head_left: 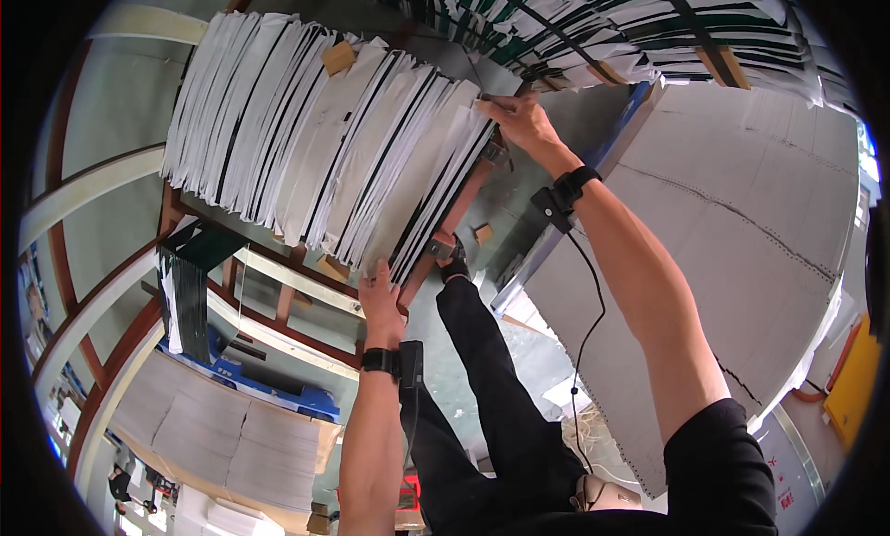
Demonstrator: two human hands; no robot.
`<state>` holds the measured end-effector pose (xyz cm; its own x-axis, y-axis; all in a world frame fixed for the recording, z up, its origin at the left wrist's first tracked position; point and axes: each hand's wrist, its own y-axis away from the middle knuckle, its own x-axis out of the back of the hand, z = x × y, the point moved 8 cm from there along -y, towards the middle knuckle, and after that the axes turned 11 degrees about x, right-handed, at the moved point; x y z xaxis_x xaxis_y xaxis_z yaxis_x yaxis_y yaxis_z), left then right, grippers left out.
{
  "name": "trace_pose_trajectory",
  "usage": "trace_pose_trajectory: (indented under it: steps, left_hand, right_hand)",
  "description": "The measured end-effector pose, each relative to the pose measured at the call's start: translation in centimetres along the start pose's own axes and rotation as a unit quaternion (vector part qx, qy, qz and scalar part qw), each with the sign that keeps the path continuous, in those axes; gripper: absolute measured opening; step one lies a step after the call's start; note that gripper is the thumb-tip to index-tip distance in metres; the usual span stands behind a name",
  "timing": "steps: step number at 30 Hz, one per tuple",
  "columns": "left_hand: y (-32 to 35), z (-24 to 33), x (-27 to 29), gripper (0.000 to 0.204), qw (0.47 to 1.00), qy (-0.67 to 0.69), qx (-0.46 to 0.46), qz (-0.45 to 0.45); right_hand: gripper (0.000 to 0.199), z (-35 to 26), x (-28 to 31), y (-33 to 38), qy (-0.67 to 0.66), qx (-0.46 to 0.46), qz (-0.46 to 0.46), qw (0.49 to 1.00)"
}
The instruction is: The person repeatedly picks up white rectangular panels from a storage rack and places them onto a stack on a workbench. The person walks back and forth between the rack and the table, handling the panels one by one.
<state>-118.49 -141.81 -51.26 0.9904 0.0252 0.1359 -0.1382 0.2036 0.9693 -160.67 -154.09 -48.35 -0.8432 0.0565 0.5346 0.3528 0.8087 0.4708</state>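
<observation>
A long row of white paper sheets (320,146), with dark sheets between them, stands packed on a reddish-brown and cream metal rack (468,197). At the row's near right corner my left hand (380,304) rests its outstretched fingers against the edge of the end sheets. My right hand (524,126) is at the far right corner, its thumb and fingers closed on the edge of the end sheets. The tips of its fingers are partly hidden. On each wrist sits a black strap with a small box, and a cable runs down from the right one (556,202).
A large pile of grey-white board (705,221) stands to my right. Strapped stacks of sheets (612,35) line the far side. A dark bundle (190,286) hangs over the rack's left rail, above another board pile (213,434). Small brown blocks (338,58) lie about.
</observation>
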Motion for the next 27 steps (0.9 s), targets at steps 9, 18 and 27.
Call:
trace_pose_trajectory:
  steps: [9, 18, 27]
  left_hand:
    - [0.7, 0.6, -0.9, 0.061, 0.999, 0.043, 0.006, -0.018]
    - [1.6, -3.8, -1.9, 0.042, 0.970, 0.191, 0.023, -0.149]
    - [-2.2, -4.7, -3.5, 0.031, 0.898, 0.334, 0.091, -0.271]
  right_hand:
    - [0.041, 1.6, 0.7, 1.1, -0.021, -0.020, 0.002, 1.000]
    - [0.044, 2.5, 0.4, 0.7, -0.030, -0.012, 0.002, 0.999]
    - [0.052, 3.0, 1.3, 0.6, -0.113, -0.023, -0.082, 0.990]
